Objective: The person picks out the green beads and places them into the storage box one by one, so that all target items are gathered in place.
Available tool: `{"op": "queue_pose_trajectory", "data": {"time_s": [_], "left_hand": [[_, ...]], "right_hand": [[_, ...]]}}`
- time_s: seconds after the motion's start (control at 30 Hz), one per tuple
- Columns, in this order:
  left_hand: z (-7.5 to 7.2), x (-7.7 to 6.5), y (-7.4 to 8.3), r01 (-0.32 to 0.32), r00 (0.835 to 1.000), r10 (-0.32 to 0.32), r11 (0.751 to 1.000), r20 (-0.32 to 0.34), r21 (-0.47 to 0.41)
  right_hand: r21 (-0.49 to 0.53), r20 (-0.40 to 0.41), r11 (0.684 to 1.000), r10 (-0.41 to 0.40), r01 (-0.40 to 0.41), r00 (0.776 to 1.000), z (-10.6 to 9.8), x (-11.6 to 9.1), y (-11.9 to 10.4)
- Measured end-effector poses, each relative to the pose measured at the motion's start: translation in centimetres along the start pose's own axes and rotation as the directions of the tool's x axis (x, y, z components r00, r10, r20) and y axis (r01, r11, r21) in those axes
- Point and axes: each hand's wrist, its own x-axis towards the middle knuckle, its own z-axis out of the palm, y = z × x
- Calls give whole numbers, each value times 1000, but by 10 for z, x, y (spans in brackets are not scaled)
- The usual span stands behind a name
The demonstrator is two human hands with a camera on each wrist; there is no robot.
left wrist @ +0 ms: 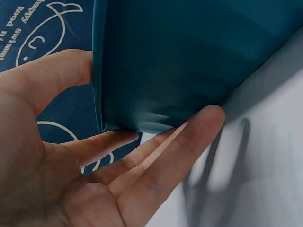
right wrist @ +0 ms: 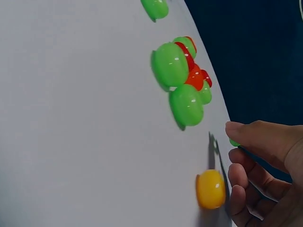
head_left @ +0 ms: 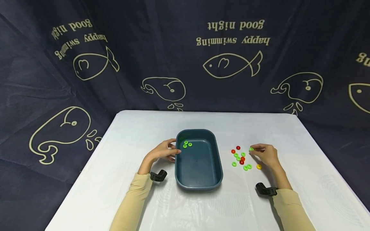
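A dark teal plastic tub (head_left: 198,188) stands on the table with 3 small green rings (head_left: 189,144) near its far left corner. My left hand (head_left: 164,150) holds the tub's left side. In the left wrist view its thumb hooks over the rim and its fingers (left wrist: 189,142) lie along the outer wall. To the right, my right hand (head_left: 267,154) pinches a green ring (head_left: 251,149) between thumb and fingertips, just above the table. The ring is mostly hidden by the thumb in the right wrist view. Loose rings lie beside this hand, among them a yellow one (right wrist: 211,189).
Several green, red and orange rings (head_left: 238,158) lie in a loose cluster between tub and right hand, some touching. The white table (head_left: 144,125) ends at a dark printed curtain (head_left: 162,41) behind. A black wrist camera (head_left: 266,189) sits on each forearm.
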Motion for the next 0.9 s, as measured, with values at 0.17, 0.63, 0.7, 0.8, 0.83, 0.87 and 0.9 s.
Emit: {"op": "queue_pose_trajectory", "data": {"time_s": [0.17,0.63,0.7,0.8,0.83,0.87,0.9], "left_hand": [[0,0,1,-1,1000,1,1000,0,1],[1,-2,1,-8,1000,8,1000,-1,4],[1,-2,1,-5,1000,5,1000,-1,6],[0,-3,2,-1,1000,1,1000,0,6],[0,-2,2,-1,1000,1,1000,0,6],[0,-2,2,-2,1000,2,1000,1,6],[0,-2,2,-3,1000,3,1000,2,5]], "right_hand": [[30,-10,1000,7,-7,1000,-5,2,-6],[20,-83,998,-57,59,995,-10,28,-46],[31,-81,997,-72,74,994,-9,31,-54],[47,-76,994,-93,96,993,-6,37,-68],[54,-75,993,-98,103,992,-6,39,-72],[60,-77,992,-107,111,991,-5,41,-77],[65,-78,991,-116,121,990,-4,43,-82]]}}
